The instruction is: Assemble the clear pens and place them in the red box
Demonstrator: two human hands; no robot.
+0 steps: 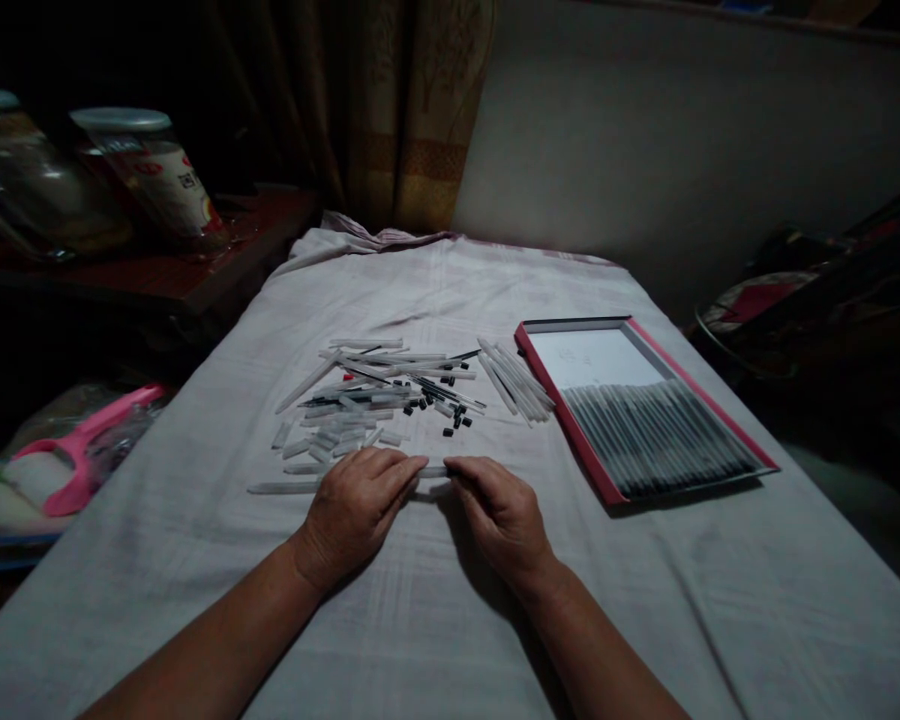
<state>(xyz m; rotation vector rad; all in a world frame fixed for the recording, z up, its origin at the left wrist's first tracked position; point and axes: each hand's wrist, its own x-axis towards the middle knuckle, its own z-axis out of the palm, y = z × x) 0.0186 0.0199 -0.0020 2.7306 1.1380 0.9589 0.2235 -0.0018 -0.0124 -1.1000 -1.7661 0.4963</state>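
Observation:
A pen (435, 472) with a greyish clear barrel spans the gap between my hands. My left hand (356, 505) is closed around its left part, and my right hand (502, 515) pinches its dark right end. A pale pen barrel (281, 488) sticks out left of my left hand; I cannot tell whether it is the same piece. Just beyond my fingers lie loose clear barrels (397, 362), dark thin refills (446, 390), short clear caps (337, 440) and small black plugs (457, 420). A bundle of pale barrels (516, 382) lies to their right.
A red-edged box (581, 440) at the right holds a row of pens (660, 435). White cloth (420, 630) covers the table. Lidded jars (157, 180) stand on a dark wooden surface (217, 265) at the left, above a pink handle-shaped item (79, 450).

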